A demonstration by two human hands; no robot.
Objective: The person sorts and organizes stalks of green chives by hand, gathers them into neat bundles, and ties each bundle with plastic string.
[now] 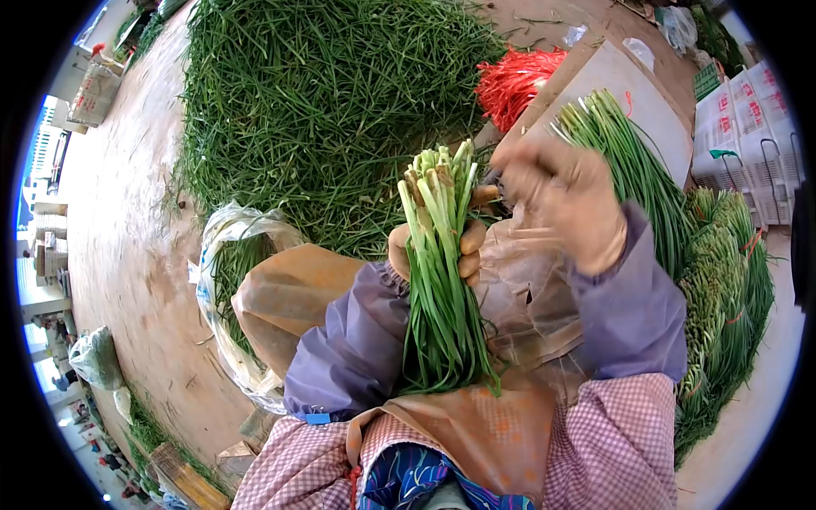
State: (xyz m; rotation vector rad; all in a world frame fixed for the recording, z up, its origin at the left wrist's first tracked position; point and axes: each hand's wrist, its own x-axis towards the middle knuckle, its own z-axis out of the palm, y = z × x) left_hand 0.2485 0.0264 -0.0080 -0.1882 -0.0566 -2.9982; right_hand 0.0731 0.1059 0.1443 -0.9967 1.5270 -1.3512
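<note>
A bunch of garlic chives (442, 280) stands upright in front of my lap, pale cut stems at the top and long green leaves hanging down. My left hand (472, 246) is closed around its middle, fingers wrapped over the stems. To the right of the stems, my right hand (578, 200) is raised and smeared by motion. It is apart from the bunch, and I cannot make out whether its fingers hold anything. Beyond it, another bunch of chives (625, 144) rests on a pale board (654, 110).
A large heap of loose green leaves (331, 110) covers the floor ahead. Red ties (518, 81) lie beside the board. Tied chive bundles (722, 297) are stacked at right, near white crates (748, 127). A plastic bag (217, 289) of greens is by my left knee.
</note>
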